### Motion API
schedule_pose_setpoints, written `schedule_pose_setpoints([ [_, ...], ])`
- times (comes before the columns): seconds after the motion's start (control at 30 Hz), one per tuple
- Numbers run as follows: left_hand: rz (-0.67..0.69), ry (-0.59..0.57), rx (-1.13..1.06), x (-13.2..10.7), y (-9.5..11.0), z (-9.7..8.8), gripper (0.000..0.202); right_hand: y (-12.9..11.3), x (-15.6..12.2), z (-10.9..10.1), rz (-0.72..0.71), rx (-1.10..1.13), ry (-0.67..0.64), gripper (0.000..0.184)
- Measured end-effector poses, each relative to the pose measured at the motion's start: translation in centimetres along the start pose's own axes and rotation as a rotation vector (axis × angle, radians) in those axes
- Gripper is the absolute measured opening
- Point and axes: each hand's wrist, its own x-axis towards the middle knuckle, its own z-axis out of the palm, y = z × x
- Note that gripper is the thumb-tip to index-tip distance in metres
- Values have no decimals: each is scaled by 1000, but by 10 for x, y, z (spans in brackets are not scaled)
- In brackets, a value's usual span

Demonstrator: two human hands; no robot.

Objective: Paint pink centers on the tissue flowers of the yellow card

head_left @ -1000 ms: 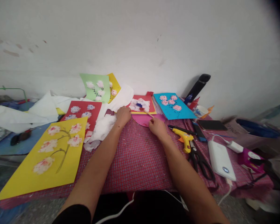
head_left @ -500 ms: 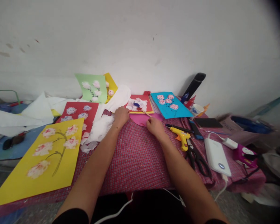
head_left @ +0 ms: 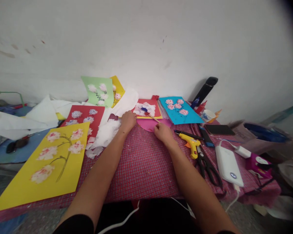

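My right hand [head_left: 162, 133] is closed on a thin wooden paintbrush [head_left: 151, 116] whose blue-tipped end rests on white tissue pieces [head_left: 145, 109] lying on a red sheet [head_left: 157, 108]. My left hand [head_left: 128, 120] rests with curled fingers at the edge of a pink paper disc [head_left: 151, 124], beside a heap of white tissue [head_left: 104, 134]. Whether the left fingers pinch anything is hidden.
Flower pictures lie around: a yellow sheet [head_left: 29, 182], a red one [head_left: 84, 116], a green one [head_left: 98, 90] against the wall, a blue one [head_left: 178, 110]. On the checked cloth [head_left: 144, 169] at right are a yellow glue gun [head_left: 190, 143], black scissors [head_left: 207, 165], a white power bank [head_left: 228, 165], a cup [head_left: 208, 115] and a black bottle [head_left: 205, 90].
Both hands stay in place on the pink disc and the brush. Only the view has shifted slightly.
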Motion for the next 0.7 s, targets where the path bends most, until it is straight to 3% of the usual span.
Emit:
schedule_pose_setpoints([
  [0.7,-51,53,28,4,4,-1,40,2,2,3,-18,-18,-11,33],
])
